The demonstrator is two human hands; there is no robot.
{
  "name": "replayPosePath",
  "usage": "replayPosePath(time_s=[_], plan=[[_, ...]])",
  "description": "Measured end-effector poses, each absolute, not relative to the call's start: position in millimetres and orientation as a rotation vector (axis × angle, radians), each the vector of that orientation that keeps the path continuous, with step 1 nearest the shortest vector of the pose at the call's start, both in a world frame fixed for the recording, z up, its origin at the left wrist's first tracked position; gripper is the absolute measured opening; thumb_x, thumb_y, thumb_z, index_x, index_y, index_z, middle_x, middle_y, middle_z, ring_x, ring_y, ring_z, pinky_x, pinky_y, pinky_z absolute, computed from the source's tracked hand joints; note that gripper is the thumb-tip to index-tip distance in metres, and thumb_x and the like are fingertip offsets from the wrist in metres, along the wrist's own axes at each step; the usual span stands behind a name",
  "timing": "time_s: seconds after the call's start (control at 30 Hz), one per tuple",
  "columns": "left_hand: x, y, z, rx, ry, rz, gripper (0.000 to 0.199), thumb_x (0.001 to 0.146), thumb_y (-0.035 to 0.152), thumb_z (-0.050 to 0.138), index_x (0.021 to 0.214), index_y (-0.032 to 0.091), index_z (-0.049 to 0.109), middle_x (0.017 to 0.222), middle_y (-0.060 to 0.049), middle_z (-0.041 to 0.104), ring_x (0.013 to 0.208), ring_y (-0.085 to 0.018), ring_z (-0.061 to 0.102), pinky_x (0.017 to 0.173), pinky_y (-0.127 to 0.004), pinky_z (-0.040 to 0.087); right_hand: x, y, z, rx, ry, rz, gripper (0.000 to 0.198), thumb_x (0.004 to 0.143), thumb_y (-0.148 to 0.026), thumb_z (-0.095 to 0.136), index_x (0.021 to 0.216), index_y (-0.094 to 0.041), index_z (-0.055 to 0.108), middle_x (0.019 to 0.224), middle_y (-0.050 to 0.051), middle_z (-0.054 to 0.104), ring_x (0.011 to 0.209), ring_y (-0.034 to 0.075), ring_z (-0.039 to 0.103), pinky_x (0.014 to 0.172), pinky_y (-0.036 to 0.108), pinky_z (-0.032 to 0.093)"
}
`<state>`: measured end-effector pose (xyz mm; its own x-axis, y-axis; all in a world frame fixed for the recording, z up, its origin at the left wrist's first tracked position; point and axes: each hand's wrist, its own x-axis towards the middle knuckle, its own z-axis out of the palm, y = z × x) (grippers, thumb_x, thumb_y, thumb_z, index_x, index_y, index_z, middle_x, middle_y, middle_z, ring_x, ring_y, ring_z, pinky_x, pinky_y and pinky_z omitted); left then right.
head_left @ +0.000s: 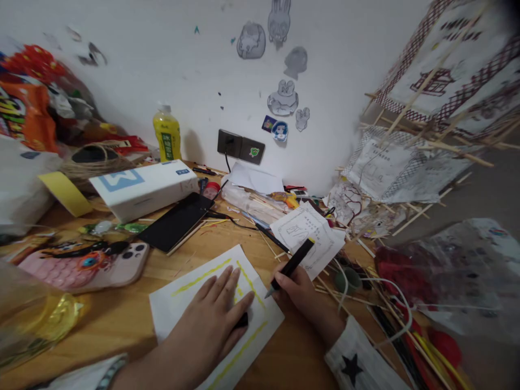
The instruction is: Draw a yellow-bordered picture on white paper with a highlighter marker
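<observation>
A white sheet of paper (190, 303) with yellow lines drawn along its edges lies at an angle on the wooden table. My left hand (215, 309) rests flat on it, fingers stretched out. A small black piece (242, 320), maybe a pen cap, shows beside the left thumb, partly hidden by the hand. My right hand (294, 287) is closed around a black marker (295, 261) with a yellow end. The marker's pale tip points down at the sheet's right edge; whether it touches is unclear.
Behind the sheet lie a black tablet (176, 221), a white box (144, 189) and printed papers (306, 233). A pink phone (89, 265) is on the left, near a yellow tape roll (65, 193). Thin sticks and a paper lantern frame (406, 162) crowd the right.
</observation>
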<state>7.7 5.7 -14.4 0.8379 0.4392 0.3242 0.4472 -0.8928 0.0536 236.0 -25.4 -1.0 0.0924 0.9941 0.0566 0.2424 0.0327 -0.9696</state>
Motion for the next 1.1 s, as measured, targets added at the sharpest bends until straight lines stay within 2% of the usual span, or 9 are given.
replayPosePath(time_s=[0.13, 0.23, 0.4, 0.47, 0.57, 0.7, 0.83, 0.93, 1.1], plan=[[6.9, 21.2, -4.0, -3.017, -0.809, -0.719, 0.034, 0.091, 0.028, 0.049, 0.122, 0.019, 0.058, 0.135, -0.018, 0.055, 0.122, -0.034, 0.054, 0.094, -0.047, 0.048, 235.6, -19.0, -4.1, -1.354, -1.229, 0.732, 0.025, 0.083, -0.042, 0.053, 0.084, -0.018, 0.062, 0.054, -0.004, 0.051, 0.046, 0.012, 0.047, 0.048, 0.024, 0.042], [2.6, 41.8, 10.6, -3.017, -1.186, -0.897, 0.030, 0.091, 0.021, 0.039, 0.113, 0.016, 0.058, 0.122, -0.016, 0.063, 0.110, -0.028, 0.060, 0.092, -0.042, 0.048, 238.6, -18.1, -1.1, -1.398, -1.313, 0.534, 0.025, 0.086, -0.038, 0.051, 0.099, -0.019, 0.061, 0.060, -0.001, 0.058, 0.055, 0.016, 0.056, 0.060, 0.030, 0.049], [-9.5, 67.3, 31.4, -2.911, -1.571, -0.883, 0.018, 0.090, 0.025, 0.036, 0.084, 0.019, 0.052, 0.084, -0.012, 0.066, 0.084, -0.027, 0.065, 0.074, -0.039, 0.050, 239.2, -30.8, 6.8, -1.557, -1.733, 0.370, 0.017, 0.079, -0.028, 0.059, 0.092, -0.020, 0.066, 0.089, 0.009, 0.069, 0.084, 0.025, 0.064, 0.080, 0.038, 0.049], [-12.4, 70.0, 34.1, -2.900, -1.638, -0.874, 0.016, 0.090, 0.028, 0.038, 0.080, 0.020, 0.048, 0.079, -0.009, 0.065, 0.079, -0.026, 0.065, 0.070, -0.036, 0.049, 237.0, -38.2, 9.6, -1.483, -1.960, 0.407, 0.041, 0.071, -0.032, 0.072, 0.109, -0.019, 0.063, 0.108, 0.011, 0.067, 0.101, 0.028, 0.060, 0.089, 0.039, 0.046], [-12.7, 71.4, 32.2, -2.919, -1.711, -0.880, 0.019, 0.091, 0.033, 0.039, 0.078, 0.022, 0.046, 0.078, -0.006, 0.064, 0.075, -0.023, 0.064, 0.068, -0.033, 0.047, 233.3, -45.5, 13.9, -1.526, -2.120, 0.393, 0.063, 0.064, -0.035, 0.080, 0.122, -0.019, 0.058, 0.121, 0.013, 0.061, 0.112, 0.032, 0.054, 0.097, 0.043, 0.042], [-10.1, 76.6, 23.7, -2.965, -1.767, -0.916, 0.018, 0.086, 0.038, 0.046, 0.078, 0.022, 0.049, 0.078, -0.004, 0.065, 0.075, -0.022, 0.063, 0.069, -0.032, 0.049, 232.1, -44.5, 17.0, -1.746, -2.020, 0.257, 0.057, 0.068, -0.022, 0.077, 0.123, -0.019, 0.058, 0.124, 0.013, 0.059, 0.116, 0.032, 0.050, 0.100, 0.044, 0.039], [-8.1, 80.9, 17.1, -2.953, -1.796, -0.983, 0.012, 0.079, 0.032, 0.052, 0.083, 0.020, 0.051, 0.079, -0.003, 0.065, 0.075, -0.022, 0.062, 0.067, -0.031, 0.050, 235.4, -39.3, 13.1, -1.841, -1.867, 0.115, 0.056, 0.070, -0.006, 0.069, 0.123, -0.018, 0.057, 0.127, 0.015, 0.058, 0.118, 0.031, 0.050, 0.102, 0.045, 0.038], [-6.9, 79.0, 15.8, -2.903, -1.791, -0.994, 0.013, 0.080, 0.031, 0.051, 0.086, 0.020, 0.050, 0.083, -0.005, 0.065, 0.080, -0.023, 0.062, 0.069, -0.032, 0.049, 236.0, -37.6, 9.9, -1.840, -1.833, 0.070, 0.050, 0.072, -0.002, 0.063, 0.119, -0.019, 0.060, 0.123, 0.013, 0.061, 0.114, 0.031, 0.052, 0.099, 0.044, 0.041], [-5.0, 72.8, 10.2, -2.909, -1.717, -0.898, 0.013, 0.071, 0.022, 0.057, 0.076, 0.022, 0.045, 0.084, -0.007, 0.062, 0.081, -0.026, 0.061, 0.071, -0.034, 0.046, 233.8, -38.9, 11.1, -1.846, -1.851, 0.047, 0.044, 0.076, -0.003, 0.058, 0.117, -0.018, 0.062, 0.120, 0.013, 0.062, 0.111, 0.031, 0.053, 0.096, 0.044, 0.043]])
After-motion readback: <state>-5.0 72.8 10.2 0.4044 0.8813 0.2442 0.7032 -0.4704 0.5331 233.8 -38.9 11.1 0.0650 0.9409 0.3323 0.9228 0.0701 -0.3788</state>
